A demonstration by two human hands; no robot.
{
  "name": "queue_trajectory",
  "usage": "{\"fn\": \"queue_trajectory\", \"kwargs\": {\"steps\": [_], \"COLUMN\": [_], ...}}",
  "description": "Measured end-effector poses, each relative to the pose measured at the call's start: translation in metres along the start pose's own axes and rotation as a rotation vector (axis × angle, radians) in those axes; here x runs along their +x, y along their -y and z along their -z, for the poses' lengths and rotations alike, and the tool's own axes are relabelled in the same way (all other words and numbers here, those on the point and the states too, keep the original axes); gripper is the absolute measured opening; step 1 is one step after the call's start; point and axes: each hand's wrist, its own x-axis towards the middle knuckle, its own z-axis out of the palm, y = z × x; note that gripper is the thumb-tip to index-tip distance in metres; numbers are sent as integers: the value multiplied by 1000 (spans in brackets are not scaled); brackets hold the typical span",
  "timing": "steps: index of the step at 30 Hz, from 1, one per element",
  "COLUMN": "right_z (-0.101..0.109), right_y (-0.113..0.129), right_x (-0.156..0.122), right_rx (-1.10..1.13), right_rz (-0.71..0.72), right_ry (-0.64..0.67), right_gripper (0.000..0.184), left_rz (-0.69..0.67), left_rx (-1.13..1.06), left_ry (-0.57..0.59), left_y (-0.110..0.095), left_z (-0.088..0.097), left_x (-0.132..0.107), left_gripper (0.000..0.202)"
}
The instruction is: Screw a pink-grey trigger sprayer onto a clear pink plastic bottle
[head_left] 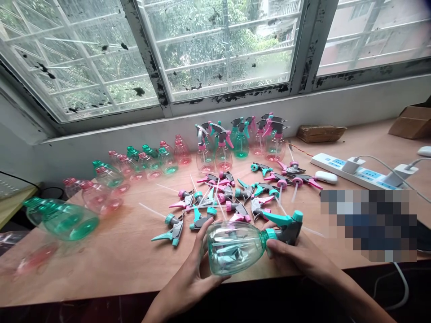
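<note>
A clear green spray bottle (235, 249) lies on its side in the air above the table's front edge, its neck pointing right. Around its base end wraps my left hand (198, 264). My right hand (286, 253) grips the teal collar at the neck, where a grey and teal trigger sprayer head (286, 226) sits on the bottle. Just beyond, loose trigger sprayers (239, 208) in grey with pink or teal parts lie in a heap, their thin tubes sticking out.
Open pink and green bottles (126, 166) stand at the left and back left. Several bottles with sprayers fitted (224, 154) stand by the wall. To the right are a white power strip (357, 170), a white case (326, 177) and cardboard boxes (319, 133).
</note>
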Motion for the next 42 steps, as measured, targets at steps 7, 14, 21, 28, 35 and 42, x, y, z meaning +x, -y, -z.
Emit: {"fn": "queue_trajectory", "kwargs": {"steps": [7,14,21,28,35,42], "right_z": [-3,-3,-2,-1,-3,-3], "right_y": [5,3,2,1,-1,-3], "right_x": [0,1,1,0,0,0], "right_rx": [15,34,46,21,76,114], "right_rz": [-9,7,21,42,32,40], "right_ry": [-21,-21,-6,28,-36,-75], "right_gripper": [53,49,53,54,46,39], "left_rz": [-5,-9,-103,-74,-65,-90], "left_rx": [-67,-169,-185,-180,-34,-127], "left_ry": [12,53,65,74,21,66], "left_y": [7,16,24,23,12,21], "left_z": [-1,2,-2,2,4,-2], "left_x": [-2,-3,-1,-4,-5,-2], "left_gripper": [107,113,98,117,116,96]}}
